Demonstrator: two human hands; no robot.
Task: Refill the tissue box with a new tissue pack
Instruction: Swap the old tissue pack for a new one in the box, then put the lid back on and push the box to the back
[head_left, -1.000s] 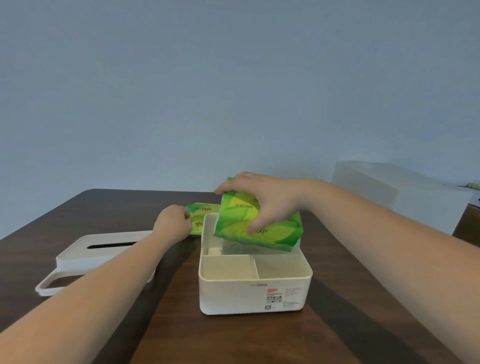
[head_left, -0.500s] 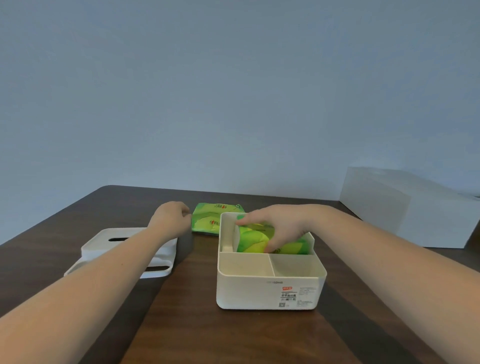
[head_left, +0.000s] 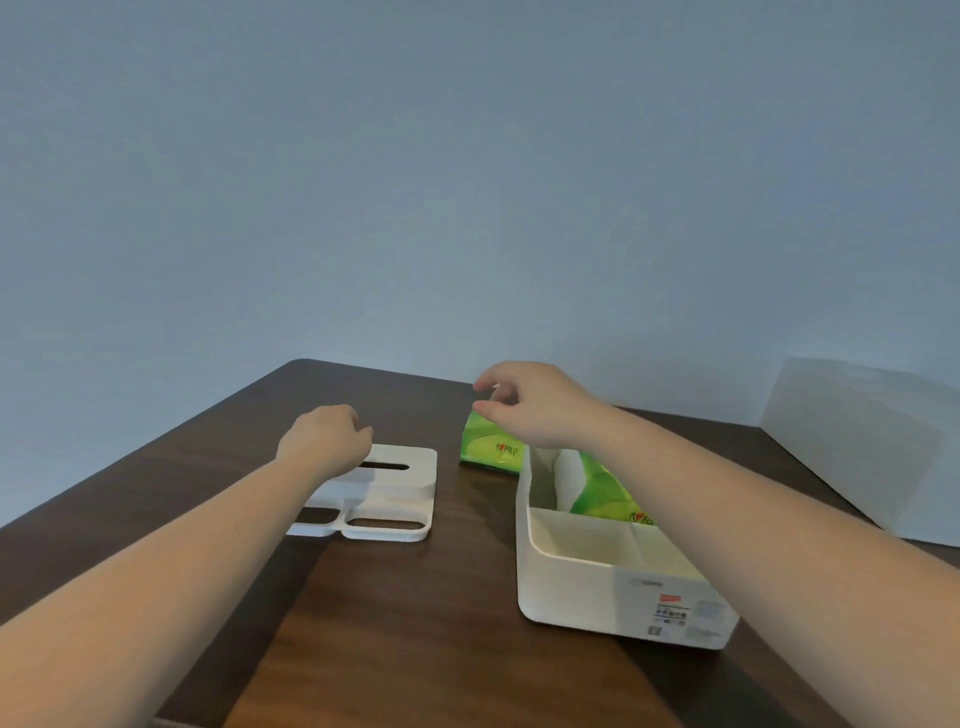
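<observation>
The white tissue box (head_left: 587, 587) stands open on the dark wooden table at the right. A green tissue pack (head_left: 602, 491) lies in its rear compartment, partly hidden by my right forearm. A second green pack (head_left: 488, 449) lies on the table behind the box. My right hand (head_left: 530, 405) hovers above that second pack, fingers loosely curled and holding nothing. The white lid (head_left: 384, 493) with its slot lies flat to the left. My left hand (head_left: 324, 439) is curled over the lid's far left corner; whether it grips the lid I cannot tell.
A large white translucent container (head_left: 857, 441) stands at the back right by the wall. The table's (head_left: 415, 623) far edge runs diagonally at the left. The box's two front compartments hold nothing.
My right hand let go of the pack inside the box and rose back over the second pack. The view shifted, so box and lid now sit further right.
</observation>
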